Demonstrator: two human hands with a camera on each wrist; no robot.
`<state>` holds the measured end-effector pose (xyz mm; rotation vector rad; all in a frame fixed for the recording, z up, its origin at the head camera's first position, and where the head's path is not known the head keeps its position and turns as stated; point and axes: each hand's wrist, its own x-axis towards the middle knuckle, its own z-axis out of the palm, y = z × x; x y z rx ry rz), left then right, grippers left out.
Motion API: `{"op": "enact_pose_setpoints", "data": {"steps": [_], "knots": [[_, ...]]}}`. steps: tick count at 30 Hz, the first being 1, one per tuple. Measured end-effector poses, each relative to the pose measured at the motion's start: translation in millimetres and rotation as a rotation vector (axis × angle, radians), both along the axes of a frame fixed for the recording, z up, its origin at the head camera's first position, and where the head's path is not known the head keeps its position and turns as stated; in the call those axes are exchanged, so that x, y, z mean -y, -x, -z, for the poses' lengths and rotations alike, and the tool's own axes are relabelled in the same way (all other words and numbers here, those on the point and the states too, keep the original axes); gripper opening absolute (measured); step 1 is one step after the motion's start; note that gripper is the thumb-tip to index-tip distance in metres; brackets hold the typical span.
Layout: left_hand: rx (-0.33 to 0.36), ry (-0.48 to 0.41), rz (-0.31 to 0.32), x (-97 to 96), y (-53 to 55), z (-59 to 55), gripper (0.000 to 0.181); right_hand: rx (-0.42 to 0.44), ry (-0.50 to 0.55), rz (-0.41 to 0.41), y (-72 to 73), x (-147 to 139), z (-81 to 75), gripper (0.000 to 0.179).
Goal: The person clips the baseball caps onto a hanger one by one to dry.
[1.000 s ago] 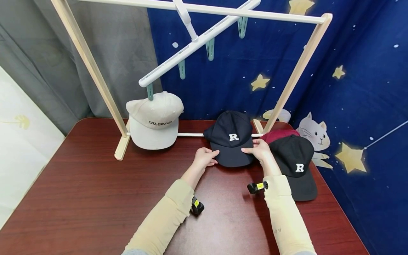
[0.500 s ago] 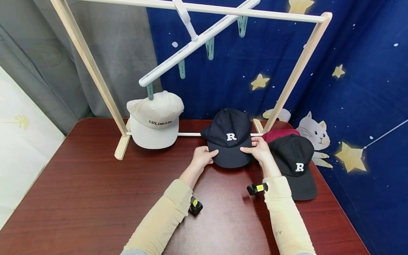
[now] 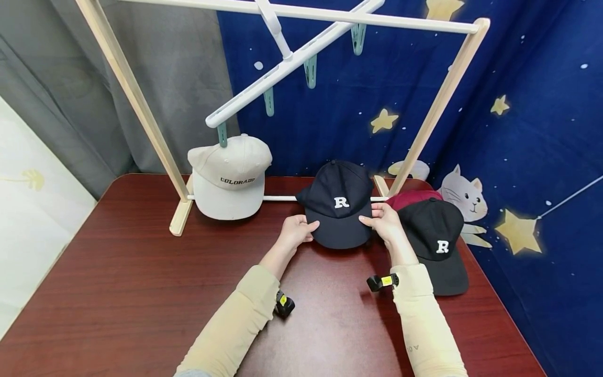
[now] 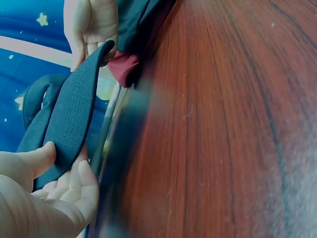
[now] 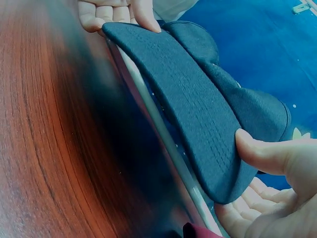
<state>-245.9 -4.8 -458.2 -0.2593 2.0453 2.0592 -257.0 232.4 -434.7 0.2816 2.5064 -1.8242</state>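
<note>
A navy baseball cap with a white letter R faces me at the back of the table, brim toward me. My left hand pinches the left edge of its brim, thumb on top and fingers beneath. At the opposite edge, my right hand pinches the brim the same way. Both wrist views show the brim held above the wood. Left of it, a cream cap marked COLORADO hangs from a green clip. A black cap with an R lies to the right, over a dark red cap.
A wooden rack stands at the back, with a white lower bar behind the navy cap. From its top bar hangs a slanted white hanger with several green clips. Curtains close off the back.
The navy cap has shifted slightly left in both hands. My left hand has moved a little left, and my right thumb has slid toward the brim's right edge.
</note>
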Motion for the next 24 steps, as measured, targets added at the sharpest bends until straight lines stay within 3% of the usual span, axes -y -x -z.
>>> {"op": "enact_pose_setpoints", "data": {"steps": [5,13,24], "knots": [[-0.014,-0.004,0.027,4.9,-1.6,-3.4,0.034,-0.010,0.063,-0.004,-1.0,1,-1.0,0.048],[-0.052,-0.033,0.060,9.6,-5.4,-10.3,0.011,-0.050,0.082,-0.003,-1.4,1,-1.6,0.043],[-0.082,-0.004,0.077,16.5,-6.6,-20.2,0.010,-0.088,0.186,-0.010,-5.6,6,-4.7,0.045]]}}
